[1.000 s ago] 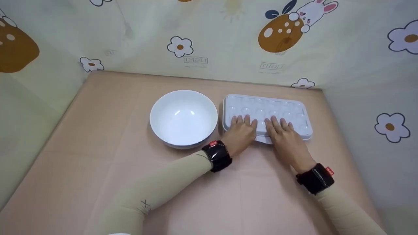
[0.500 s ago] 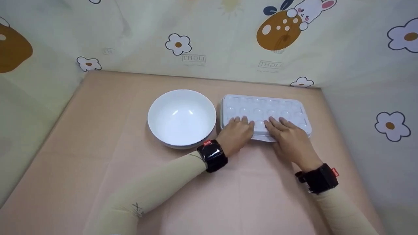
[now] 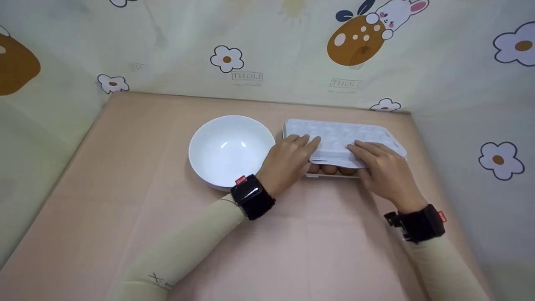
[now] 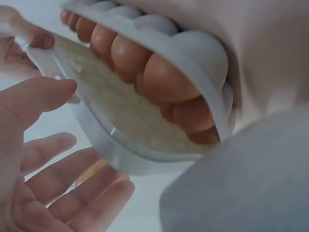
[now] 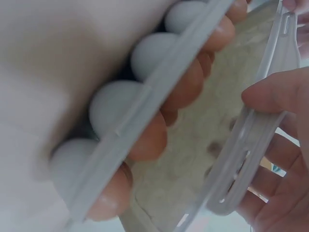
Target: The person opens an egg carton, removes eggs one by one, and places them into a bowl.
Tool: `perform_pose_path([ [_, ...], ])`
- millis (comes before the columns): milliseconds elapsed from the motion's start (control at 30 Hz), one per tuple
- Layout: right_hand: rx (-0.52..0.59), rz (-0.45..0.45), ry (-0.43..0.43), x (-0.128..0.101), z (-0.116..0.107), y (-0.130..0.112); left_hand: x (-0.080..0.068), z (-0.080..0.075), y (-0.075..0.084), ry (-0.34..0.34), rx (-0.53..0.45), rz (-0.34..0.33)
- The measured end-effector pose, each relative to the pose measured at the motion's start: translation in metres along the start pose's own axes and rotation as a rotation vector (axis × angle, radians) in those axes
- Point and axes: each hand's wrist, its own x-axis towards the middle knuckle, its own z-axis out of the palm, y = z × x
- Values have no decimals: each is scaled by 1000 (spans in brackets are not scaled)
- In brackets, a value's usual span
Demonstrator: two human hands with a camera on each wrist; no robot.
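While raised at its near edge, lid (image 3: 340, 142) of the egg box (image 3: 334, 174) tilted up off the base, just right of the white bowl (image 3: 231, 150) on the pink table (image 3: 125, 188). Left hand (image 3: 288, 161) at the lid's left front, fingers nearly straight on top, thumb beneath. Right hand (image 3: 382, 167) at the right front, fingers over the top, thumb under the rim. Brown eggs (image 3: 330, 169) showing in the gap, rows of them bulging in both wrist views. Black bands on both wrists.
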Motion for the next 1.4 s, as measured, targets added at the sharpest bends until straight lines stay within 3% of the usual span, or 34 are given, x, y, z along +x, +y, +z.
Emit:
perform_pose_path([
  [133,34,0,63,7,-8,6,-1,-12,-9,20,-58,-25],
  [367,82,43,156,21,-16,14,5,-22,-21,-4,-166,-90],
  [600,122,111,181,39,-26,25,2,-24,-13,62,-210,-132],
  [800,138,233,139,61,-34,34,-17,-6,2,118,-281,-124],
  [1033,132,313,115,81,-38,46,-39,21,10,36,-358,-185],
  [1400,168,364,160,98,-40,63,-44,44,13,14,-214,-201],
])
